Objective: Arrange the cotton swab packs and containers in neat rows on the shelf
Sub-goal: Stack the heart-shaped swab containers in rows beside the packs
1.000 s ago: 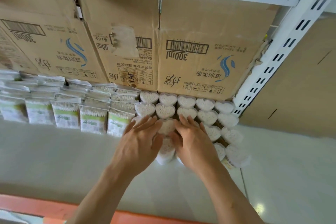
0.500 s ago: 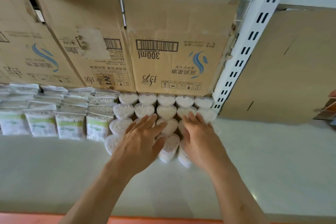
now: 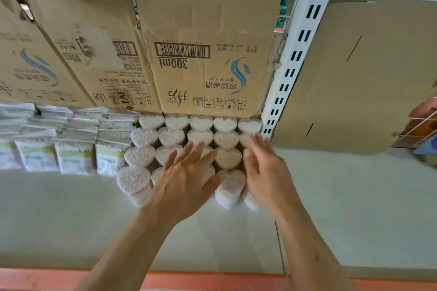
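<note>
Several clear heart-shaped cotton swab containers [image 3: 201, 123] stand upright in tight rows on the white shelf [image 3: 71, 220], against the cardboard boxes. My left hand [image 3: 186, 177] lies flat with spread fingers over the tops of the middle containers. My right hand [image 3: 264, 168] is held flat along the right side of the block, fingers straight and pointing at the back row. To the left, green-and-white cotton swab packs [image 3: 73, 156] stand in rows next to the containers.
Brown cardboard boxes [image 3: 203, 54] fill the back of the shelf. A white slotted upright [image 3: 295, 59] stands just right of the containers, with plain cardboard [image 3: 366, 78] beyond it. An orange strip [image 3: 212, 281] edges the shelf front. A wire basket [image 3: 423, 125] shows at far right.
The right-hand containers have been pushed in, so the block is squarer. My right hand has shifted from the tops to the block's right side. My left hand stays over the middle.
</note>
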